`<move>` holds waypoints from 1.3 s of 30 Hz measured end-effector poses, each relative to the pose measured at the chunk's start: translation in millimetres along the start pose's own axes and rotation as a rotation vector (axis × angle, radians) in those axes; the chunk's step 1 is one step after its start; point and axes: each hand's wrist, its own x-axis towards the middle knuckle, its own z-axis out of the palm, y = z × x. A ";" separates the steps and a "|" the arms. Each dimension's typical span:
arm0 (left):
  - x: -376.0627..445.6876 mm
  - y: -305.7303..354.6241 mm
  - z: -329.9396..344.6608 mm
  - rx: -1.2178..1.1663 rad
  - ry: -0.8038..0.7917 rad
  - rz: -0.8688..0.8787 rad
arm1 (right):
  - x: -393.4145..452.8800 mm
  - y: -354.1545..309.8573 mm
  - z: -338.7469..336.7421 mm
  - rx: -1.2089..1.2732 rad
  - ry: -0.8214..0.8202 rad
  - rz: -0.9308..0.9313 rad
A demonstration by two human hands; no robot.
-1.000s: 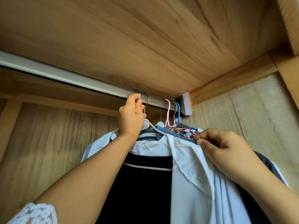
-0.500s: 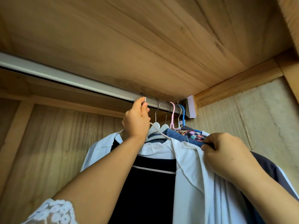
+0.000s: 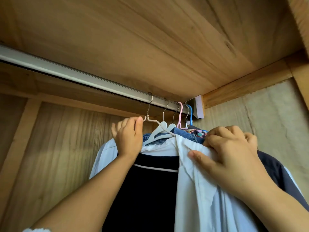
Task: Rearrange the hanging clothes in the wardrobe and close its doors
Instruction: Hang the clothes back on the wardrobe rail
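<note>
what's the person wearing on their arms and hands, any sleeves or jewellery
Both forearms are bare. The left hand and right hand show no gloves, rings or watch. A scrap of white lace sleeve edges the left upper arm at the bottom of the frame.

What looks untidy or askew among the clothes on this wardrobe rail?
All the hangers crowd the right end of the rail. The white shirt is bunched where the right hand grips its shoulder, and its wire hanger sits tilted.
</note>
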 end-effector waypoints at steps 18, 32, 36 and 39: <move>1.4 -1.1 25.0 -0.255 -0.427 -0.232 | 2.1 0.0 10.1 -0.176 0.142 0.088; -16.2 -2.7 -5.9 -0.237 -0.360 -0.255 | -20.6 -22.2 -16.7 -0.059 0.090 0.079; -38.8 -0.3 -18.7 -0.214 -0.238 -0.222 | -32.8 -26.3 -26.0 -0.021 0.086 0.073; -55.3 13.5 -37.1 -0.255 -0.261 -0.174 | -41.9 -28.3 -34.9 0.028 0.099 0.062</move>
